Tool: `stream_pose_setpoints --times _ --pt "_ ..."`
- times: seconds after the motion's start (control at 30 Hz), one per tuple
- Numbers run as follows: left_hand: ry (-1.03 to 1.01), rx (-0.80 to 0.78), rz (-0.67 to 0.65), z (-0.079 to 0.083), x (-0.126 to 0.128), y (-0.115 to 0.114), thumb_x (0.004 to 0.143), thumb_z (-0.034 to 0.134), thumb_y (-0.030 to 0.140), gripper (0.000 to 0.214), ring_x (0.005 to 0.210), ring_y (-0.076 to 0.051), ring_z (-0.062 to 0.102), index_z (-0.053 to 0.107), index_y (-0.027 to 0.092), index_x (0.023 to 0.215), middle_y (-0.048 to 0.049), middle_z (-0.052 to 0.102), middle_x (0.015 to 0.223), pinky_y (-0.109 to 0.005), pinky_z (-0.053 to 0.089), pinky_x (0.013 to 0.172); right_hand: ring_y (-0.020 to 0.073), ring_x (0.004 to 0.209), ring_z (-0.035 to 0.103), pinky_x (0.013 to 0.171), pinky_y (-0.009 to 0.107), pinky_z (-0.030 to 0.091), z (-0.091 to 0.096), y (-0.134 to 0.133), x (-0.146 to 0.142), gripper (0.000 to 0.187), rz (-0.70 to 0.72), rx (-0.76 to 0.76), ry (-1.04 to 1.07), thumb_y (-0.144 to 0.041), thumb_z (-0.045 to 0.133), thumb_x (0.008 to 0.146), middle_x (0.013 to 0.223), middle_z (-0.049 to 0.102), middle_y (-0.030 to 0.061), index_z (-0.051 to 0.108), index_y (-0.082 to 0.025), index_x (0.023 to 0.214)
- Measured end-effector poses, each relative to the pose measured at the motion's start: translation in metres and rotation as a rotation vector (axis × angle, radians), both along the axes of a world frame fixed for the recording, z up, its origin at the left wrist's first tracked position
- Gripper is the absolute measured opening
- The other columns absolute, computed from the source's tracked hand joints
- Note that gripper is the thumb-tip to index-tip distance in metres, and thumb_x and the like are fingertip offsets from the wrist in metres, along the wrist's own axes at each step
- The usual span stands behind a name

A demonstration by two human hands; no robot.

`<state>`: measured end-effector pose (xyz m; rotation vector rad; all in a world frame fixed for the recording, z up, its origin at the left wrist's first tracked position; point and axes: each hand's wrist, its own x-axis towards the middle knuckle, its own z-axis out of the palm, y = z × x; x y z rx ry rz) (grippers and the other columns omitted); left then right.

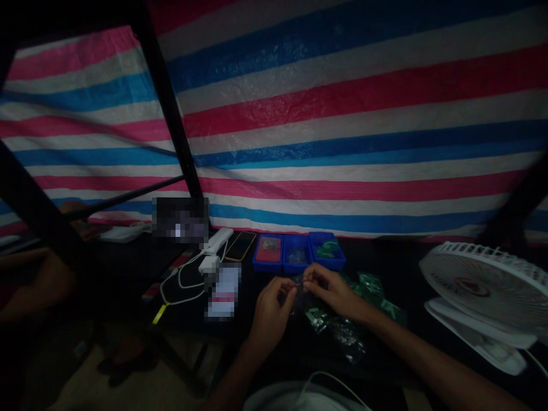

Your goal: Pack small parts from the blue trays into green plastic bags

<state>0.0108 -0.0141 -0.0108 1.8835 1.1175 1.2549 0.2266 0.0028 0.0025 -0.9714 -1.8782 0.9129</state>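
Close together over the dark table (257, 337), my left hand (273, 302) and my right hand (327, 288) both have thumb and fingers pinched. Between the fingertips is something tiny, too small and dim to name. Just beyond them stand blue plastic bins: the left bin (256, 260) has a pink-red piece with small pale bits on it, the middle bin (295, 268) holds small thin pieces, and the right bin (338, 264) holds green pieces. Under and beside my right hand lie green packets (370, 285) and a clear plastic bag (349, 339).
A white clip fan (483, 291) stands at the right. Left of the bins are a phone (241, 246), a white power strip (220, 241), a charger with cable (209, 264) and a blurred-out pale sheet-like object (225, 291). Another person's arm (34, 279) shows at far left, beyond dark frame bars.
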Motion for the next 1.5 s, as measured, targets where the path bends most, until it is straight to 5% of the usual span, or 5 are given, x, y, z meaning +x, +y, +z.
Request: stream_pose_setpoints --times 0.4,0.67,1.23,1.5 --pt "-0.011 0.028 -0.005 0.003 -0.002 -0.001 0.1 0.06 0.03 0.017 0.087 -0.02 0.069 0.075 0.021 0.097 -0.0042 0.075 0.093 -0.03 0.052 0.081 0.0206 0.086 0.061 0.08 0.032 0.047 0.001 0.002 0.002 0.033 -0.034 0.177 -0.102 -0.05 0.061 0.103 0.093 0.069 0.005 0.077 -0.022 0.105" --pt "-0.03 0.013 -0.003 0.002 -0.001 -0.001 0.098 0.062 0.028 0.014 0.087 -0.021 0.071 0.075 0.022 0.098 -0.0039 0.076 0.093 -0.03 0.053 0.083 0.0208 0.081 0.069 0.075 0.031 0.052 0.001 -0.001 0.0 0.035 0.0 -0.02 -0.017 -0.05 0.06 0.103 0.087 0.077 0.0042 0.078 -0.021 0.108" --pt "-0.054 -0.006 -0.026 0.005 -0.001 -0.003 0.1 0.062 0.031 0.017 0.091 -0.021 0.072 0.076 0.021 0.101 -0.0043 0.077 0.098 -0.03 0.053 0.084 0.0225 0.094 0.067 0.085 0.032 0.05 0.002 0.0 0.001 0.03 -0.014 0.008 0.001 -0.048 0.064 0.101 0.1 0.075 0.0049 0.076 -0.021 0.105" --pt "-0.087 -0.027 -0.051 0.002 0.0 0.0 0.09 0.071 0.02 0.012 0.089 -0.019 0.071 0.073 0.02 0.102 -0.0024 0.077 0.096 -0.03 0.053 0.082 0.0198 0.084 0.065 0.075 0.029 0.049 -0.002 0.002 0.0 0.031 -0.008 -0.03 0.039 -0.048 0.071 0.096 0.094 0.072 0.0023 0.072 -0.022 0.114"
